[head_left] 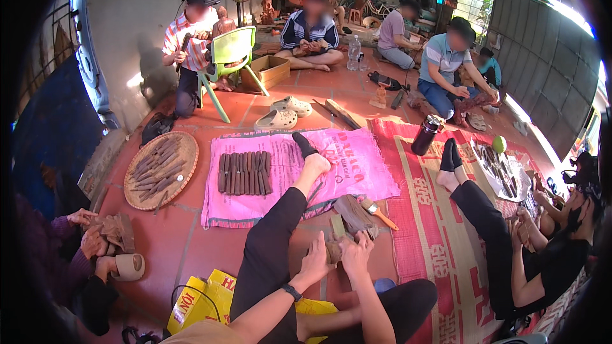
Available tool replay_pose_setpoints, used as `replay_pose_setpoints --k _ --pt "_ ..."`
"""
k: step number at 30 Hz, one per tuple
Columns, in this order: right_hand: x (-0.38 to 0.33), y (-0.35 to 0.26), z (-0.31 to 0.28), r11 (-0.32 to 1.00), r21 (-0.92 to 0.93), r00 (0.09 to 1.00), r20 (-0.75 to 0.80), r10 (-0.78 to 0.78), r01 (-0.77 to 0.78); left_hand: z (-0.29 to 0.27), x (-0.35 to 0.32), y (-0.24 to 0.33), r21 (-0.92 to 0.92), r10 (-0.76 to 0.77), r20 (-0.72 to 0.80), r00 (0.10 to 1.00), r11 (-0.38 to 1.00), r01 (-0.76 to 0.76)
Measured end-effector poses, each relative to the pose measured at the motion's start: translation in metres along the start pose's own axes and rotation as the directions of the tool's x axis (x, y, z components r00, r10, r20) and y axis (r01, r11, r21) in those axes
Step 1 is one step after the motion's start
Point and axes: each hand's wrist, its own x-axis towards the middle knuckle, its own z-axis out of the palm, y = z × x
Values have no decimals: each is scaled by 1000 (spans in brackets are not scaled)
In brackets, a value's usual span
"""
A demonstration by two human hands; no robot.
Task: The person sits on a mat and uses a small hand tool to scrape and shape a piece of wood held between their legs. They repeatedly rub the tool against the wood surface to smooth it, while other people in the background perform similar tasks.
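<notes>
My left hand (317, 262) and my right hand (357, 256) are close together above my lap, fingers closed around a small brown piece (333, 253). Its kind is too small and covered to make out. Just beyond my fingers a greenish flat strip (338, 225) sticks up; I cannot tell whether it is touched. A crumpled grey-brown cloth (354, 213) and a brush with an orange handle (380, 214) lie past my right hand. Farther left, a row of dark carving chisels (245, 173) rests on a pink sack (357, 169), under my outstretched foot.
A round woven tray (135, 195) with more dark tools stands at the left. Yellow bags (203, 299) lie by my left leg. A red patterned mat (424, 242) with a black flask (426, 135) spreads to the right. Several people sit around, near pale clogs (280, 118) and a green chair (232, 49).
</notes>
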Motion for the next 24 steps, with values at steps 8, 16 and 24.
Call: replay_pose_setpoints --k 8,16,24 --pt "-10 -15 -4 997 79 999 51 -18 14 8 2 -4 -17 -3 -17 1000 1000 3" --pt "-12 -28 -4 994 71 994 61 -88 84 13 4 -9 70 -28 -58 998 997 32" --pt "-7 -13 1 999 -38 991 128 -33 38 6 0 -7 25 7 -32 999 1000 -6"
